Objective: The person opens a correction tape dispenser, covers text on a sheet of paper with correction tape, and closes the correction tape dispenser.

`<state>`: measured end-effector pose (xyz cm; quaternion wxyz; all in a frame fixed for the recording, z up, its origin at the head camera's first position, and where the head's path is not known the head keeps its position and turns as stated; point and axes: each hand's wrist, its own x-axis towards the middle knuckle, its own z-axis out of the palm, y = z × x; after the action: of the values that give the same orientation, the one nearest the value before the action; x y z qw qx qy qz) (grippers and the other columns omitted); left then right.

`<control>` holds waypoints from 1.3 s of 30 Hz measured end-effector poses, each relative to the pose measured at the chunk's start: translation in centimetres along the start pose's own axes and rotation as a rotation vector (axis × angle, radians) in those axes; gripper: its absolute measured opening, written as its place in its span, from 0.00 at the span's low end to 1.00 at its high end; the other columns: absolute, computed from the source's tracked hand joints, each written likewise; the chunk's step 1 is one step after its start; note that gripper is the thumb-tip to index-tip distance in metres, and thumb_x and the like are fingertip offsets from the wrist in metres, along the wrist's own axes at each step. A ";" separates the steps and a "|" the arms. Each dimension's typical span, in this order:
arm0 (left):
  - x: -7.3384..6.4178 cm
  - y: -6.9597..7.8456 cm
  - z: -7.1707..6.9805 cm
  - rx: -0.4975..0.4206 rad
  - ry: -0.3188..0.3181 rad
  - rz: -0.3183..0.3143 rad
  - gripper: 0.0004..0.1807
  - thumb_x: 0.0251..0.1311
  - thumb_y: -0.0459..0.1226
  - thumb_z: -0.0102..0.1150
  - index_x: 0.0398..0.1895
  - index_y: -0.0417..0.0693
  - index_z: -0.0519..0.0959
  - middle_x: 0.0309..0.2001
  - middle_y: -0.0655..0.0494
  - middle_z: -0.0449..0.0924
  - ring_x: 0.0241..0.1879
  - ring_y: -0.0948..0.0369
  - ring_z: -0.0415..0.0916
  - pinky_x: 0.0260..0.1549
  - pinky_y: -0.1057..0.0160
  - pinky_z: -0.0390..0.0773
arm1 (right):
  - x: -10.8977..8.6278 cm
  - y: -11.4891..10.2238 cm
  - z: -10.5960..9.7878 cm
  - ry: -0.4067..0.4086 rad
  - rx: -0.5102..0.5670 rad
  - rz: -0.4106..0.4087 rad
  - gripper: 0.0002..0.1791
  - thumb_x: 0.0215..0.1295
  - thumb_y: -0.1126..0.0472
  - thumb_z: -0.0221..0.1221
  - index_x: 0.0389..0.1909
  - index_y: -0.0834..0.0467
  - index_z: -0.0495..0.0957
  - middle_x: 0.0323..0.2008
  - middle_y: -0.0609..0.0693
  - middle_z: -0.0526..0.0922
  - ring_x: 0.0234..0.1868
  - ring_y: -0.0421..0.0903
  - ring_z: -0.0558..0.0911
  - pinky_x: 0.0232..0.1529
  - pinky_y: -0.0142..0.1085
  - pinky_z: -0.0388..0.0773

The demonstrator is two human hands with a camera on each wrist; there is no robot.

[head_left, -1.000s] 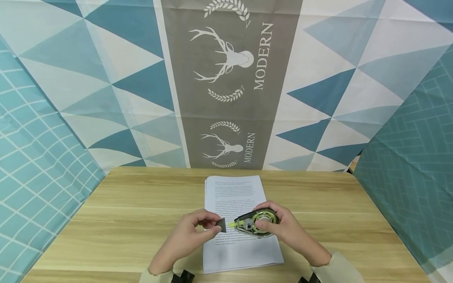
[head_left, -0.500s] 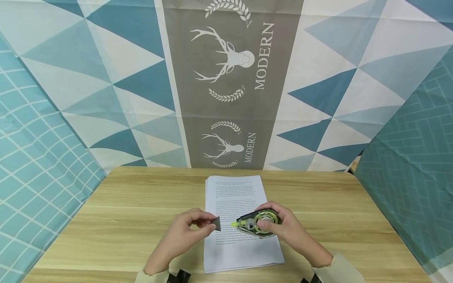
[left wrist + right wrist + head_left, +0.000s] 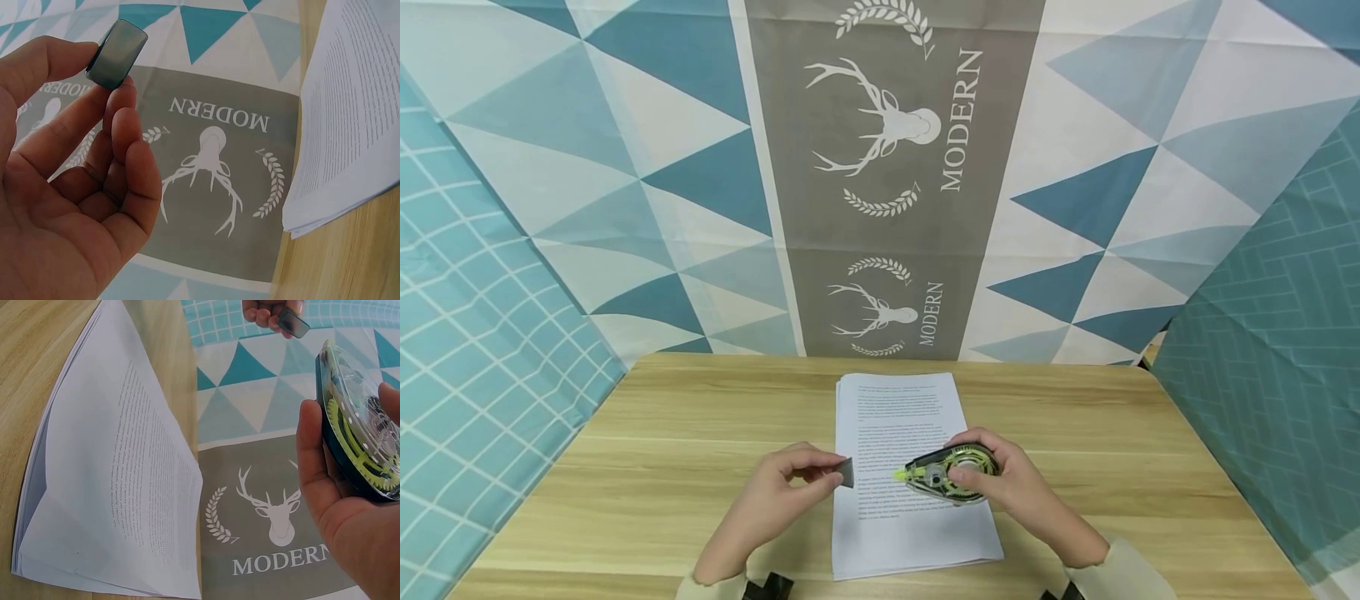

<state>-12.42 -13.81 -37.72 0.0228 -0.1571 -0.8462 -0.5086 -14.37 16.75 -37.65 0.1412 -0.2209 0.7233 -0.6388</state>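
Observation:
Between thumb and index finger, my left hand pinches a small dark translucent cap, its other fingers curled beneath. In the head view that cap overlaps the left edge of the printed paper stack. My right hand grips a correction tape dispenser with a clear and black case and yellow-green gears inside. Its bare yellow-green tip points left, over the printed text. The right wrist view shows the dispenser resting along the fingers with the thumb on its side.
The paper stack lies on a wood-grain table. Behind the table hangs a patterned cloth with deer heads and triangles. Teal cloths stand at the left and right sides.
My left hand has moved left with the cap, widening the gap to the dispenser tip. The right hand has shifted very slightly right, still gripping the correction tape dispenser.

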 end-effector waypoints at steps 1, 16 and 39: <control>0.0 -0.1 -0.1 0.001 0.003 0.001 0.09 0.55 0.41 0.64 0.39 0.53 0.84 0.34 0.61 0.82 0.32 0.69 0.74 0.34 0.69 0.75 | 0.0 0.0 0.0 0.000 -0.001 0.004 0.19 0.64 0.63 0.56 0.53 0.67 0.67 0.46 0.61 0.76 0.38 0.43 0.81 0.36 0.39 0.82; -0.8 -1.8 -1.8 0.009 0.074 -0.143 0.08 0.54 0.42 0.65 0.39 0.57 0.84 0.38 0.60 0.83 0.35 0.70 0.74 0.35 0.70 0.75 | 0.0 0.2 -0.1 0.001 -0.027 0.010 0.19 0.64 0.62 0.56 0.53 0.66 0.68 0.47 0.62 0.76 0.38 0.42 0.81 0.37 0.36 0.81; -0.7 -4.4 -3.1 0.022 0.064 -0.289 0.12 0.56 0.42 0.63 0.42 0.50 0.83 0.43 0.53 0.82 0.38 0.67 0.78 0.36 0.71 0.77 | 0.0 0.3 -0.3 0.026 -0.033 0.047 0.20 0.64 0.61 0.57 0.53 0.65 0.69 0.46 0.57 0.77 0.39 0.42 0.81 0.38 0.35 0.81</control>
<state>-13.39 -18.62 -40.14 -0.0220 -0.0171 -0.8643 -0.5022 -14.61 17.05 -37.93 0.1432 -0.1979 0.7406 -0.6260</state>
